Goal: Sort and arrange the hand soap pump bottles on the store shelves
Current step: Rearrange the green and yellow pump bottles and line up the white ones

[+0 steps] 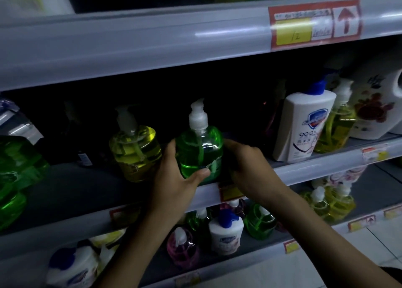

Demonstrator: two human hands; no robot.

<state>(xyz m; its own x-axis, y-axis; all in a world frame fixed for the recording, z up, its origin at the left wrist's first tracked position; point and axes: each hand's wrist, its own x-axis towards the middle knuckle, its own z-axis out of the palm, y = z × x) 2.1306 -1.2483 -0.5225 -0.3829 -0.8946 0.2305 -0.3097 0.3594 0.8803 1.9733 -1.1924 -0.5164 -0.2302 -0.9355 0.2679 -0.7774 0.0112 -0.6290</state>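
Observation:
A green pump bottle [199, 150] with a clear white pump stands at the front edge of the middle shelf [315, 168]. My left hand [174, 179] grips it from the left, thumb across its lower front. Curled round the bottle's right side, partly in shadow, is my right hand [245, 166]. A yellow pump bottle [136, 150] stands just to the left of it. To the right stand a tall white bottle with a blue pump [304, 124] and another yellow bottle [335, 127].
Green bottles [17, 172] crowd the far left of the shelf. The lower shelf [304, 244] holds pink, green, white and yellow pump bottles. A red and yellow price label [313, 23] sits on the upper shelf rail. The back of the middle shelf is dark.

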